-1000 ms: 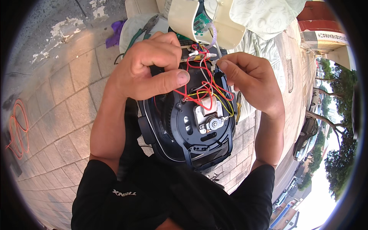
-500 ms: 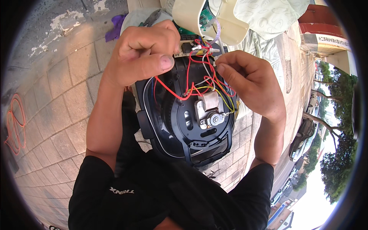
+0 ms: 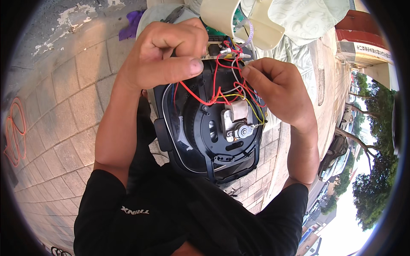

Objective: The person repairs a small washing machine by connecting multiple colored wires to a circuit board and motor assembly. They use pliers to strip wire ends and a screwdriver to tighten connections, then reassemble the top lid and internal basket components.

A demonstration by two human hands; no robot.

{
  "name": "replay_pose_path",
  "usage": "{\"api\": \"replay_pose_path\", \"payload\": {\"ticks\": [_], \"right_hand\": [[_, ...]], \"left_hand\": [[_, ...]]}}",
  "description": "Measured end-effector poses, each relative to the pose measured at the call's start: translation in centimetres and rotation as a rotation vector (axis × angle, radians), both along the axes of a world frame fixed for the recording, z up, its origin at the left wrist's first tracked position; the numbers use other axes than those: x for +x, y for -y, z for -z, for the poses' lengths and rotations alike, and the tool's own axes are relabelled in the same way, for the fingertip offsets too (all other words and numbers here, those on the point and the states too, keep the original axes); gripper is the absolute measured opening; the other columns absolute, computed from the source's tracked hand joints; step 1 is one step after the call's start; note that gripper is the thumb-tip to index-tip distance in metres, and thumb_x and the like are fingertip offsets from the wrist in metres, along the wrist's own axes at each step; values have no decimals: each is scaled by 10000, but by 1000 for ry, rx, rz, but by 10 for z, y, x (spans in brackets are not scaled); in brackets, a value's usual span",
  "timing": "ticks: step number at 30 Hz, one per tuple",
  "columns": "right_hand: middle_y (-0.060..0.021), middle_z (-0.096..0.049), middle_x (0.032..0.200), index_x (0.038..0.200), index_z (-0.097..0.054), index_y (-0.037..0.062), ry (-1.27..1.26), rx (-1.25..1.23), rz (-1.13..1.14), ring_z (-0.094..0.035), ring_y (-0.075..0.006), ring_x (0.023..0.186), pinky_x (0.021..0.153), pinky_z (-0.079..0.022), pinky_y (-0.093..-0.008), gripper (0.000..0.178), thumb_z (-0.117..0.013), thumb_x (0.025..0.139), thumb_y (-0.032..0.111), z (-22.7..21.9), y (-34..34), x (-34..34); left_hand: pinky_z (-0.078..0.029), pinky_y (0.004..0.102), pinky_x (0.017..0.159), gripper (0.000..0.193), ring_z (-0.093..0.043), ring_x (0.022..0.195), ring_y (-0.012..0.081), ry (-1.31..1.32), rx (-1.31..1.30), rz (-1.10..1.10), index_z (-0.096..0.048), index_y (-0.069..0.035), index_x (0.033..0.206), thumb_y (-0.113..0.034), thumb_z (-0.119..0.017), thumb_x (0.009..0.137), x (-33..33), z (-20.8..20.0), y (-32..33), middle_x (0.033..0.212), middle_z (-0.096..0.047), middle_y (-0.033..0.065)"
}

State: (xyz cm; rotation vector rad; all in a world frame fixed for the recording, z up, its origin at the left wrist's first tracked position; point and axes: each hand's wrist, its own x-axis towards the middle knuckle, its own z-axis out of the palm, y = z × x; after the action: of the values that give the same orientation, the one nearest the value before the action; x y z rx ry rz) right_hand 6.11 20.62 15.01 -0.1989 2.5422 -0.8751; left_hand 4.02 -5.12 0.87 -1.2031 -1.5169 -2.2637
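Note:
A round-cornered black appliance housing [image 3: 196, 141] lies before me, its inside exposed. A small metal motor [image 3: 242, 131] is mounted on its round plate. Red wires [image 3: 197, 97], with white and yellow ones, loop from it toward white connectors [image 3: 244, 56] at the far end. My left hand [image 3: 168, 57] hovers over the far left part, fingers curled and thumb stretched along them; whatever is in it is hidden. Across the wires, my right hand [image 3: 279, 89] pinches thumb and forefinger together on what looks like a thin wire by the connectors.
Beyond the housing stands a cream plastic cover [image 3: 271, 27] with a green circuit board inside. Pale patterned cloth [image 3: 307, 21] lies around it. Dark-handled pliers [image 3: 174, 14] and a purple cloth [image 3: 131, 25] are at the far left. An orange cord [image 3: 16, 128] lies coiled on the paving.
The left hand has shifted slightly right, closer to the right hand. The right fingertips have risen a little. The whole view has moved slightly.

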Motion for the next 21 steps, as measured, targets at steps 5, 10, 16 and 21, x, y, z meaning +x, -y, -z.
{"api": "replay_pose_path", "payload": {"ticks": [5,10,16,21], "right_hand": [[-22,-681,727,1032,-770,-54,-63,-36,-26,-573,-56,684,610,-483,-277,284,-718,1053,224,-5,1,1],[-11,-678,742,1052,-763,-38,-48,-7,-4,-561,-52,672,607,-472,-271,223,-734,1041,183,-9,2,10],[35,-667,807,1097,-739,-42,-106,44,-62,-532,-16,716,626,-431,-207,168,-743,1061,122,-7,6,13],[-7,-680,764,1064,-766,-42,-20,-99,-55,-583,-49,713,621,-477,-257,209,-704,1059,157,-2,-6,0]], "left_hand": [[-433,355,721,358,-529,792,210,10,27,-7,-475,-69,647,-45,-775,840,0,1,1,695,-534,30],[-433,371,756,363,-515,796,218,33,-10,-29,-462,-86,644,-100,-768,839,3,-2,1,694,-543,30],[-433,389,799,383,-500,795,228,39,-42,-37,-436,-105,638,-156,-760,836,4,-3,2,694,-533,28],[-429,358,739,377,-521,764,199,2,7,-32,-472,-78,655,-78,-797,846,2,0,1,706,-550,28]]}}
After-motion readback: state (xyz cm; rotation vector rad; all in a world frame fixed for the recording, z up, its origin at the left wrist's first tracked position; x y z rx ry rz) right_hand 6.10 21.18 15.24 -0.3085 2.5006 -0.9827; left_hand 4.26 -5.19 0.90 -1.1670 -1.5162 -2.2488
